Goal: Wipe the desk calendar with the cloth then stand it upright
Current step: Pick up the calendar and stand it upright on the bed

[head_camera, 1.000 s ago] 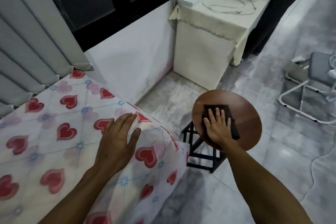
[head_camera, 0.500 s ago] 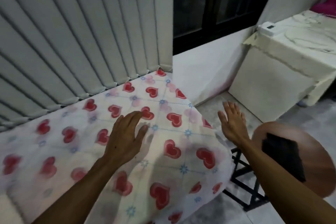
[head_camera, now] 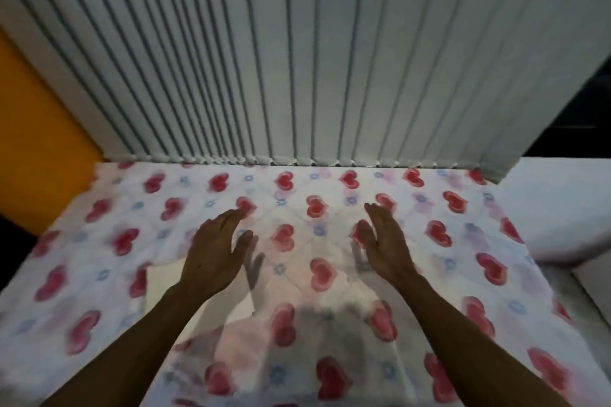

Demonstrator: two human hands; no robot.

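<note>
My left hand (head_camera: 215, 253) and right hand (head_camera: 386, 243) hovered empty, each grip open, over the heart-patterned table (head_camera: 99, 274); a pale flat sheet (head_camera: 165, 287) lay under my left wrist.

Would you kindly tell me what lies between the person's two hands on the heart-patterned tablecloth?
In the head view, only bare white tablecloth with red hearts lies between the left hand and right hand; no object sits there.

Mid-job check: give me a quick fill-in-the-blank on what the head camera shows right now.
1. The tablecloth is printed with red ____.
2. Both the left hand and the right hand hold ____.
3. Behind the table hang grey vertical ____.
4. The wall panel at far left is coloured ____.

Missing words: hearts; nothing; blinds; orange
</note>
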